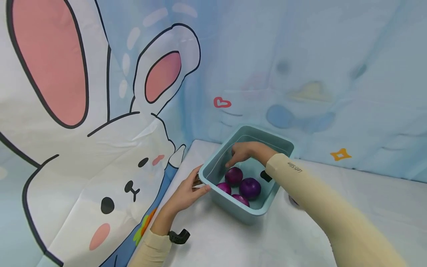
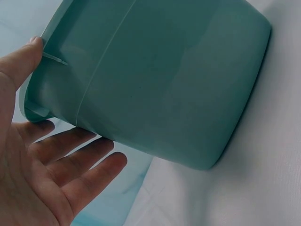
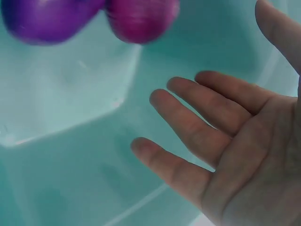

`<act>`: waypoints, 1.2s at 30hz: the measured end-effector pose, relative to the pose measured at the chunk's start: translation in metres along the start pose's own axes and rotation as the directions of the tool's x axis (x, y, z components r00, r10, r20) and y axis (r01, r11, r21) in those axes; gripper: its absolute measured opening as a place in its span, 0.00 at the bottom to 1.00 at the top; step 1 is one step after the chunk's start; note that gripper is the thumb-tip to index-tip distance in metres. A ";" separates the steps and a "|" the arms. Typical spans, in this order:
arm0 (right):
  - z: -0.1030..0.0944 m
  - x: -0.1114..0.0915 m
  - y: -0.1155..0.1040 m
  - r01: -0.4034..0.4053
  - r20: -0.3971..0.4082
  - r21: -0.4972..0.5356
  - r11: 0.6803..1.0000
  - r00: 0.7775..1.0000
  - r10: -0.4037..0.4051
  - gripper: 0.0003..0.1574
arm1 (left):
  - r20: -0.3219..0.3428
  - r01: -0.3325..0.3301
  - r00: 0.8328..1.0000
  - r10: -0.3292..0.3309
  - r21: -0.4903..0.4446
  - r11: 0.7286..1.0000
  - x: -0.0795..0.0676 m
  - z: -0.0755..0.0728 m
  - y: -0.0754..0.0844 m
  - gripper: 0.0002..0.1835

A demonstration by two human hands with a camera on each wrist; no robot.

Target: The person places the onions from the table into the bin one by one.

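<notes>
A light blue-green plastic bin stands on the white cloth. Inside it lie several shiny purple round things, like red onions, among them a dark one and a redder one. My left hand rests against the bin's left corner, the thumb at the rim and the other fingers fairly straight along the outer wall, as the left wrist view shows. Over the inside of the bin, my right hand reaches down with fingers spread and nothing in them. In the right wrist view, a magenta onion-like thing is apart from its fingertips.
White cloth covers the table. A rounded object beside the bin is mostly hidden by the right sleeve. A printed rabbit curtain hangs at the left, and a blue curtain stands behind the bin.
</notes>
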State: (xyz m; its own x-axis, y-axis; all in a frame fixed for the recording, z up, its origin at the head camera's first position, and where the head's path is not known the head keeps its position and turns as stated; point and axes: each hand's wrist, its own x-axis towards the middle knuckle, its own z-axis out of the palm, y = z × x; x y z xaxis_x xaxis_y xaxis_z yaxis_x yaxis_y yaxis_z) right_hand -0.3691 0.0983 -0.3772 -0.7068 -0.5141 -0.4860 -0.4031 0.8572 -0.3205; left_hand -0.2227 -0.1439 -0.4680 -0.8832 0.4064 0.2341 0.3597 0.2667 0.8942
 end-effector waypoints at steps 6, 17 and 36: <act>-0.026 -0.035 0.008 0.096 -0.060 0.117 0.988 0.994 -0.090 0.39 | -0.012 0.000 1.000 0.000 0.006 1.000 0.003 0.001 -0.020 0.39; -0.050 -0.107 0.034 0.202 -0.258 0.323 0.925 0.959 -0.119 0.41 | -0.024 0.010 1.000 -0.009 0.029 1.000 -0.002 0.003 0.006 0.39; -0.004 -0.192 0.089 0.634 -0.749 0.588 0.503 0.661 0.042 0.28 | -0.042 0.038 0.998 -0.038 0.012 0.999 -0.001 -0.004 -0.017 0.38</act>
State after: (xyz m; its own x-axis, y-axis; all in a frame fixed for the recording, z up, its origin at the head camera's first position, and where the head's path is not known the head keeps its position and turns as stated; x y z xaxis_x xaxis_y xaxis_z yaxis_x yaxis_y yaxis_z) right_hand -0.2721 0.2736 -0.3091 -0.9196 -0.2814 0.2742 -0.3090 0.0869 -0.9471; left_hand -0.2292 -0.1519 -0.4821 -0.9081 0.3587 0.2163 0.3295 0.2927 0.8976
